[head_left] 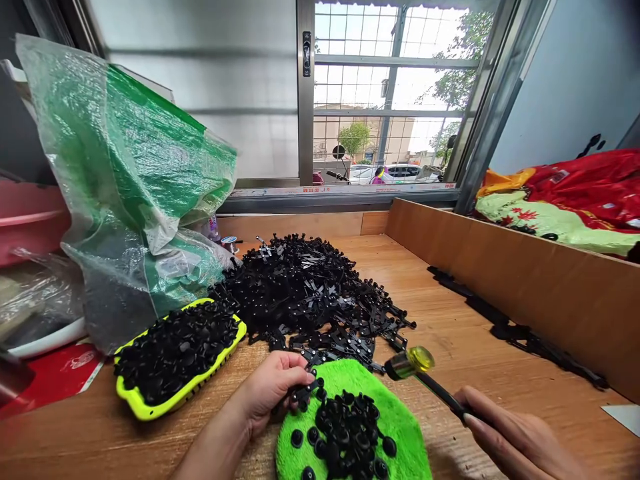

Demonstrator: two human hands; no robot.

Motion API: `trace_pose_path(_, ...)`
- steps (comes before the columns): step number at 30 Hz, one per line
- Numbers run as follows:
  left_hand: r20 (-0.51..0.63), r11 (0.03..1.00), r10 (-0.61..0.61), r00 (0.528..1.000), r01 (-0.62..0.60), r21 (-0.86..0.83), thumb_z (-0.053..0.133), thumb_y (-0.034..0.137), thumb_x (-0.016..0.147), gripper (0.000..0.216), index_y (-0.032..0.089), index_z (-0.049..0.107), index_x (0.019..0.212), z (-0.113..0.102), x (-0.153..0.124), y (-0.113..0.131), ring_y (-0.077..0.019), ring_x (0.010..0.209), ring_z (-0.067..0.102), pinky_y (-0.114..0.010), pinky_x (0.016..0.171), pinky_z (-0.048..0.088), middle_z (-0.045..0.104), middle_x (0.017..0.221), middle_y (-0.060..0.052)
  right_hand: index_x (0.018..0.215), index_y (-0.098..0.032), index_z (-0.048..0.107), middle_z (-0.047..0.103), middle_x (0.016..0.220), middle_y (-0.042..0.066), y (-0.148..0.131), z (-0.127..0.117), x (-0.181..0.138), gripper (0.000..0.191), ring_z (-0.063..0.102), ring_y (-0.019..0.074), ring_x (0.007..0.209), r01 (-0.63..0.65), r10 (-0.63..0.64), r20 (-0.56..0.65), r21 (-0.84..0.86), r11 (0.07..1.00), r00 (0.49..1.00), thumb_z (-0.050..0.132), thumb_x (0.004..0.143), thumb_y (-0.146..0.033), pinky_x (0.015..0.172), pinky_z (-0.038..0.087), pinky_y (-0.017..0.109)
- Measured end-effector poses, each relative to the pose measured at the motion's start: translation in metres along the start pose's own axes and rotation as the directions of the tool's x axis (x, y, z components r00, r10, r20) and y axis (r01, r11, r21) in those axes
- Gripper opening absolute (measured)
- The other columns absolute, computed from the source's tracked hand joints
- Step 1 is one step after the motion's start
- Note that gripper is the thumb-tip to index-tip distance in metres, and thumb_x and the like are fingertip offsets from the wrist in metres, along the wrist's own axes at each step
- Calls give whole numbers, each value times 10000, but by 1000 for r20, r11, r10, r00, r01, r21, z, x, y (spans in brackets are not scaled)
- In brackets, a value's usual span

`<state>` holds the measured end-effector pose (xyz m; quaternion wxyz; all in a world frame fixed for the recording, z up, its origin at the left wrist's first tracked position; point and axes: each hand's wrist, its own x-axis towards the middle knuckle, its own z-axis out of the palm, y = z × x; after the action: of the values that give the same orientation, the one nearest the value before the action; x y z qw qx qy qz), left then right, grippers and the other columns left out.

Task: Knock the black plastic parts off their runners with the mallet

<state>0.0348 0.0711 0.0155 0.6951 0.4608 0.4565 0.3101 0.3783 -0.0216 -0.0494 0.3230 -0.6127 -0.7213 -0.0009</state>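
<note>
Green fuzzy pad (pixel 390 417) lay nearest, strewn with small black caps (pixel 347 430). Right hand (pixel 520 440), right of the pad, was clamped round the handle of a small mallet (pixel 425 373); its long axis ran diagonally, yellow head pointing up-left, poised above the pad's far edge. Left hand (pixel 273 390) pinched a black plastic part (pixel 304 393) at the pad's left rim. Black parts heap (pixel 310 287) lay beyond the pad; yellow tray (pixel 150 403) sat left of it.

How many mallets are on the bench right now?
1: the yellow-headed mallet, held by the right hand above the green pad. Another could be hidden under the black parts pile.
</note>
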Motion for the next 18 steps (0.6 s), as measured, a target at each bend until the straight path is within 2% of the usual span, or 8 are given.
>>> trace_pose_path(2,16,1000,-6,1000,7,-16,671,266,505,237,164,457,521,-1,0,0,-26,369,355,-155,369,235,452,460,63,1112,-248,653,652,1053,88,-26,-5,13,615,631,281,892,9,-10,53,30,1000,999,284,857,-669,701,558,296)
trace_pose_path(4,21,1000,-13,1000,13,-16,676,268,505,233,158,471,526,-1,0,0,-24,368,354,-151,365,232,457,457,61,1103,-247,644,639,1092,62,-55,-11,28,566,613,268,942,-3,-3,98,57,998,995,273,895,-622,745,540,293)
trace_pose_path(5,19,1000,-15,1000,15,-12,675,269,504,227,156,480,530,-1,0,-1,-24,367,356,-150,362,231,462,456,59,1044,-254,660,657,1052,51,-70,-14,35,556,626,259,910,15,-22,93,75,997,995,273,897,-625,701,546,274)
trace_pose_path(7,13,1000,-15,1000,15,5,664,271,505,209,150,498,541,-1,1,-2,-29,370,369,-150,361,237,473,457,53,926,-268,665,686,948,34,-96,-20,48,553,651,238,813,78,-100,154,145,986,983,250,903,-631,594,542,241)
trace_pose_path(9,3,1000,-8,1000,8,23,652,270,503,195,148,505,540,-1,2,-3,-33,377,374,-150,362,245,471,459,51,843,-267,644,695,892,27,-113,-22,58,533,659,227,762,120,-152,175,181,976,973,247,919,-614,542,525,231)
trace_pose_path(14,-5,999,-9,1000,9,42,633,264,489,172,150,509,522,0,3,-4,-36,382,353,-155,355,252,457,459,55,837,-249,593,693,871,50,-121,-15,64,493,664,220,723,226,-239,147,99,969,960,203,972,-518,494,488,248)
trace_pose_path(18,-15,999,-24,1000,25,41,626,264,482,165,151,515,530,0,4,-4,-36,372,340,-159,351,242,451,450,60,1023,-237,514,671,891,34,-117,-3,61,420,645,196,735,255,-268,233,82,963,935,144,999,-434,524,451,263)
